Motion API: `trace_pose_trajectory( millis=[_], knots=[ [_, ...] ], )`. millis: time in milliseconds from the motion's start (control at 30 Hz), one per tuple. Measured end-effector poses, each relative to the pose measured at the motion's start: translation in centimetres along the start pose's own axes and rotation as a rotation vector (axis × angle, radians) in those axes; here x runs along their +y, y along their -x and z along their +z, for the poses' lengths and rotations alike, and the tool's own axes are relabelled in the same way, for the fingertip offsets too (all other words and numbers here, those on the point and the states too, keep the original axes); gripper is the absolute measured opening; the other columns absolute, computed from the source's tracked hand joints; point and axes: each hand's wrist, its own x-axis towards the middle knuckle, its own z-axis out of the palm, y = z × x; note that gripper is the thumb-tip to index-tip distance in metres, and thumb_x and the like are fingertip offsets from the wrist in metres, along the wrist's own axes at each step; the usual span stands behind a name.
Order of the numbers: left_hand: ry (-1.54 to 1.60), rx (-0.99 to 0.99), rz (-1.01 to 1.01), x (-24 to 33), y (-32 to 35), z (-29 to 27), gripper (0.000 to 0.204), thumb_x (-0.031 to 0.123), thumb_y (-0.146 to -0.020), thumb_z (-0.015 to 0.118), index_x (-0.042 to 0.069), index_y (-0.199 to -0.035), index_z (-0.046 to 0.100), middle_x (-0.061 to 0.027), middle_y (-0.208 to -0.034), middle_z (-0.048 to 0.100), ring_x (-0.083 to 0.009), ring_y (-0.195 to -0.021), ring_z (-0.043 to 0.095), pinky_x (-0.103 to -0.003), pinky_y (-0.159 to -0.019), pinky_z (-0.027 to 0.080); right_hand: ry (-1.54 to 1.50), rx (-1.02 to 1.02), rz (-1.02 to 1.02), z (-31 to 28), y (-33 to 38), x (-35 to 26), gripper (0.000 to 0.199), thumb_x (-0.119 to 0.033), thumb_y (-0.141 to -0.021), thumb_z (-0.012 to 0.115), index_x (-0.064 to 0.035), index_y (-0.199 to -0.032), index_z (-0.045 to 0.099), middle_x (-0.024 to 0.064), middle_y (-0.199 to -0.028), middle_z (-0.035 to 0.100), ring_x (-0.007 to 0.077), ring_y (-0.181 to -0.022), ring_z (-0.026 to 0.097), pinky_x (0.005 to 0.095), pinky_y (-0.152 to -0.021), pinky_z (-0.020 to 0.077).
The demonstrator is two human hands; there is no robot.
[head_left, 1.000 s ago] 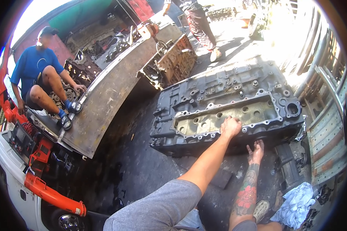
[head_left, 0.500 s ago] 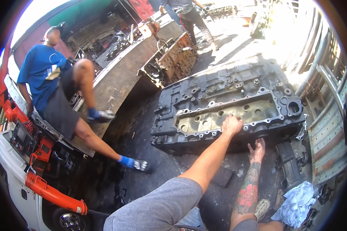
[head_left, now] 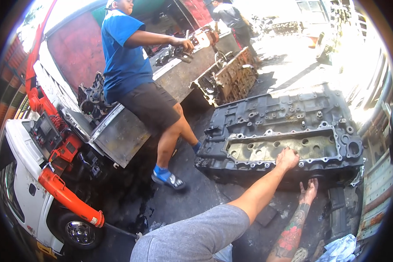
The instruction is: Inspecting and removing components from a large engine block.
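Grips the near rim of the oblong opening [head_left: 266,150] in the dark engine block [head_left: 266,120], lying on the floor [head_left: 205,195], with the curled left hand [head_left: 287,158]. Holds the right hand [head_left: 309,192] palm up, fingers spread, by the block's near side; cannot tell whether touching. Past the block's far left corner, shows a rusty casting [head_left: 236,78].

engine block [head_left: 284,123] | dark grey | pale recess [head_left: 258,151] facing up | on dark ground [head_left: 190,203]
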Motion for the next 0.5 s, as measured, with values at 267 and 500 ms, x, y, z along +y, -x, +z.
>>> trace_pose_trajectory(
  millis=[267, 500],
  knots=[
    [0.027, -0.071, -0.015, 0.8, 0.4, -0.2, 0.036, 0.030, -0.085, 0.055, 0.015, -0.113, 0.072, -0.0159, -0.132, 0.056, -0.0348, -0.126, 0.050, -0.046, -0.107, 0.041, 0.018, 0.015, 0.003, -1.2, -0.9, 0.4, 0.050, -0.011, -0.097, 0.039, -0.0116, -0.147, 0.035, 0.0099, -0.150, 0.034, 0.0254, -0.140, 0.032, 0.0490, -0.093, 0.0491],
    [0.021, -0.078, -0.010, 0.7, 0.3, -0.3, 0.036, 0.031, -0.086, 0.055, 0.015, -0.114, 0.071, -0.0152, -0.133, 0.056, -0.0343, -0.127, 0.050, -0.046, -0.107, 0.041, 0.019, 0.025, -0.012, -1.0, -0.6, 0.5, 0.048, -0.011, -0.097, 0.037, -0.0127, -0.145, 0.036, 0.0090, -0.149, 0.035, 0.0247, -0.138, 0.033, 0.0480, -0.092, 0.0498]
  ],
)
